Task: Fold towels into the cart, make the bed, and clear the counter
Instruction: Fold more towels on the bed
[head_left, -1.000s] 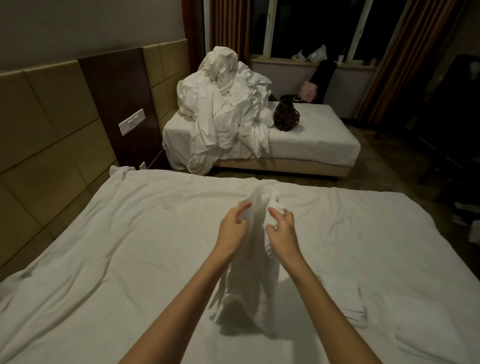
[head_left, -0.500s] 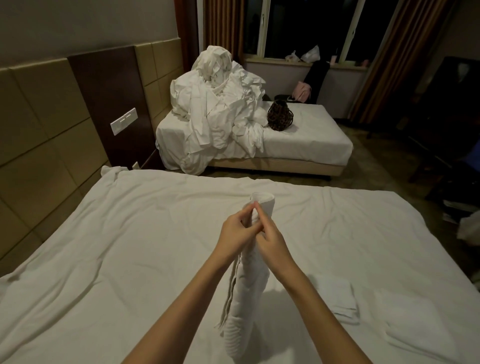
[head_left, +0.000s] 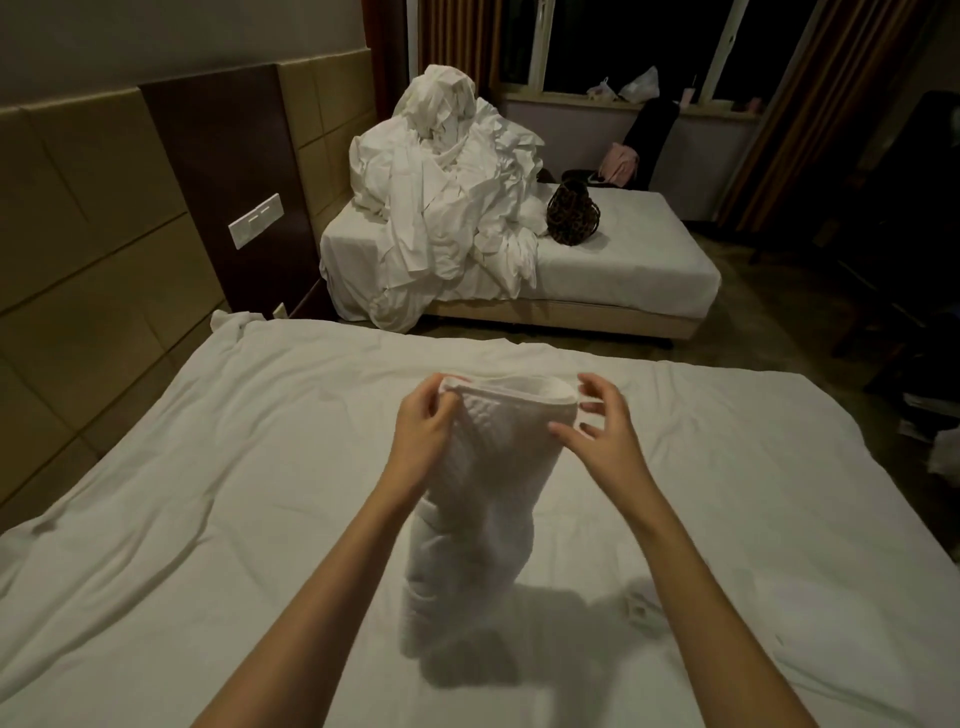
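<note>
Near bed (head_left: 218, 519): wide bare sheet L & R of the arms, room for a hand either side. Towel (head_left: 478, 499) hangs mid-bed between left hand (head_left: 423, 436) & right hand (head_left: 605, 441), blocking the centre line. Wall panels (head_left: 104, 260) close off the L edge. Floor gap, then far bed (head_left: 623, 260), its L half buried under linen pile (head_left: 447, 208); bag (head_left: 573, 214) just beside the pile.

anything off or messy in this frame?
Yes: a big crumpled linen heap sits on the far bed, spilling over its near-left corner beside a dark patterned bag. The near bed sheet is wrinkled. The held towel looks fine.
</note>
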